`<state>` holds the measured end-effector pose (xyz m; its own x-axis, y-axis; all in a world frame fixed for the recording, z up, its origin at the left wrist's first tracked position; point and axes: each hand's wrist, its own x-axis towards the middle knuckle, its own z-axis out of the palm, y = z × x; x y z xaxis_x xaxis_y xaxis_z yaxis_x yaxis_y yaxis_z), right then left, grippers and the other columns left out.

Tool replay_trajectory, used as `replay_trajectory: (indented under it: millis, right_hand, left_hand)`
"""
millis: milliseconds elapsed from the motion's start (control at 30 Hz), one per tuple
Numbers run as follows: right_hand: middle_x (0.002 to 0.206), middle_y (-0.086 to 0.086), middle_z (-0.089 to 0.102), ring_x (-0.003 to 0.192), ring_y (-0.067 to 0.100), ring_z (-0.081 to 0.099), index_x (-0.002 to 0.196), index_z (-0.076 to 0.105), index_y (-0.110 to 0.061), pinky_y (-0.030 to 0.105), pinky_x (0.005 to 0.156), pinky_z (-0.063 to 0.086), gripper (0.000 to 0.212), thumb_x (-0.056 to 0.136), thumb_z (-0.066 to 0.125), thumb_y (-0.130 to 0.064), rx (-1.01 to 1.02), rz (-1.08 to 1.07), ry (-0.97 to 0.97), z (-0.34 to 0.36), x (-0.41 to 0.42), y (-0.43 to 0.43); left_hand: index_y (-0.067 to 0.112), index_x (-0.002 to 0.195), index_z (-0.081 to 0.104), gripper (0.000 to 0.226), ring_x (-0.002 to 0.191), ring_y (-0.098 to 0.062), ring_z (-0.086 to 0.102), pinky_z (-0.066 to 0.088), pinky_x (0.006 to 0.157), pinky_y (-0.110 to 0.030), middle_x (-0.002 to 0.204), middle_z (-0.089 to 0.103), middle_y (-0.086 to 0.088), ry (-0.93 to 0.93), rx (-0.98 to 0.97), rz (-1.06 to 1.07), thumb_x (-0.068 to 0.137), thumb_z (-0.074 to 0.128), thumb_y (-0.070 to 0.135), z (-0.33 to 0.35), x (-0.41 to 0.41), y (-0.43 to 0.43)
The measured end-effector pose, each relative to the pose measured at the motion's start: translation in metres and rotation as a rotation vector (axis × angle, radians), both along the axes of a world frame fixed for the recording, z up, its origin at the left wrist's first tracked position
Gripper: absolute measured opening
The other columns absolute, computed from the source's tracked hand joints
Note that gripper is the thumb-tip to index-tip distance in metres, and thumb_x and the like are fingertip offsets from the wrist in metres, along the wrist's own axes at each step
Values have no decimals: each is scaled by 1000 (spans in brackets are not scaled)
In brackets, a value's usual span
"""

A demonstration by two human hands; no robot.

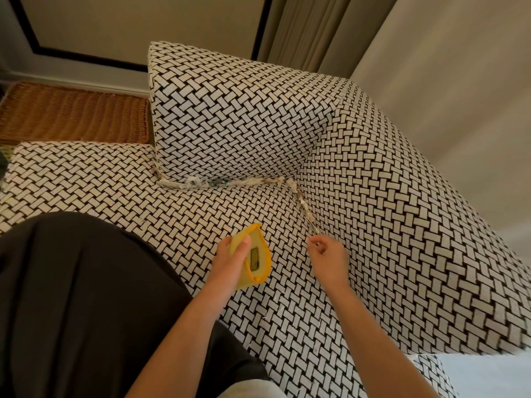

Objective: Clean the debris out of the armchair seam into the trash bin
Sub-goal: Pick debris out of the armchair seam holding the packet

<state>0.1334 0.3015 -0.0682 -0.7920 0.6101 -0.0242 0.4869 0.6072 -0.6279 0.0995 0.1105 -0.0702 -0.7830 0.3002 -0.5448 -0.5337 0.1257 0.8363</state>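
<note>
The armchair (pixel 373 225) is covered in black-and-white woven-pattern fabric. Paper scraps and small debris (pixel 212 183) lie along the back seam, and more debris (pixel 304 205) runs down the right-side seam. My left hand (pixel 232 254) holds a small yellow pouch-like bin (pixel 258 254) open over the seat; a dark scrap shows inside it. My right hand (pixel 324 252) hovers at the lower end of the right seam, fingertips pinched on a thin pale piece of debris (pixel 314 235).
A brown wicker basket (pixel 71 113) stands on the floor behind the left armrest (pixel 71 168). Dark fabric on my lap (pixel 71 297) covers the seat's front left. Wall and curtain stand behind the chair.
</note>
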Motion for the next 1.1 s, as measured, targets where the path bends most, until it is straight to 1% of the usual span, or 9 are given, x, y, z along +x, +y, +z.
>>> replay_trajectory:
  millis: [100, 233, 367, 733, 833, 867, 933, 1000, 1100]
  right_hand:
    - [63, -6, 53, 46, 8, 44, 102, 65, -14, 20, 44, 36, 15, 90, 58, -21, 205, -64, -109, -10, -6, 25]
    - [82, 1, 65, 61, 14, 55, 111, 63, -15, 20, 48, 38, 22, 90, 58, -20, 297, -95, -206, -20, -15, 37]
    - [82, 2, 65, 67, 17, 57, 103, 64, -14, 25, 55, 45, 16, 90, 57, -18, 344, -85, -260, -29, -25, 37]
    - [92, 6, 65, 77, 20, 57, 103, 64, -10, 27, 59, 44, 19, 94, 51, -21, 460, -137, -427, -30, -43, 33]
    - [94, 7, 66, 84, 23, 62, 103, 62, -8, 29, 60, 44, 17, 95, 49, -16, 526, -113, -470, -29, -42, 28]
    - [93, 7, 67, 84, 23, 63, 103, 61, -8, 29, 59, 44, 17, 95, 49, -15, 552, -109, -477, -28, -41, 26]
    - [91, 6, 68, 82, 21, 64, 104, 61, -9, 27, 56, 42, 16, 95, 49, -14, 584, -103, -473, -27, -40, 24]
    - [86, 5, 68, 72, 18, 60, 103, 60, -9, 26, 51, 39, 16, 95, 47, -15, 610, -103, -454, -27, -37, 24]
    - [78, 3, 66, 61, 15, 53, 102, 59, -10, 23, 47, 38, 18, 97, 45, -21, 621, -95, -388, -29, -36, 24]
  left_hand:
    - [28, 140, 22, 57, 118, -27, 39, 35, 83, -36, 137, 36, -7, -2, -12, -2, 91, 34, 54, 1, 0, 1]
    - [27, 140, 23, 55, 114, -25, 40, 36, 81, -36, 136, 37, -8, -10, -3, 3, 92, 34, 53, 2, 0, 0]
    - [27, 139, 24, 53, 106, -20, 37, 33, 79, -35, 133, 37, -7, -25, 20, 16, 92, 34, 51, 2, -1, 1]
    - [27, 137, 26, 51, 105, -20, 39, 33, 77, -33, 122, 38, -3, -34, 41, 17, 93, 35, 49, 1, -2, 2]
    - [26, 136, 26, 49, 103, -20, 39, 33, 69, -28, 122, 40, -4, -34, 39, 11, 94, 34, 49, 4, -1, 1]
    - [26, 136, 26, 49, 103, -20, 40, 33, 66, -27, 122, 40, -4, -33, 37, 8, 94, 34, 49, 4, -1, 1]
    - [27, 136, 26, 50, 105, -21, 40, 34, 69, -28, 126, 40, -5, -30, 33, 9, 93, 34, 50, 3, -1, 0]
    - [27, 137, 26, 52, 108, -22, 41, 35, 75, -33, 130, 39, -7, -30, 31, 6, 92, 35, 51, 1, -1, 0]
    - [27, 138, 25, 53, 108, -22, 40, 36, 75, -33, 131, 38, -7, -36, 36, 8, 92, 35, 51, 1, -1, -1]
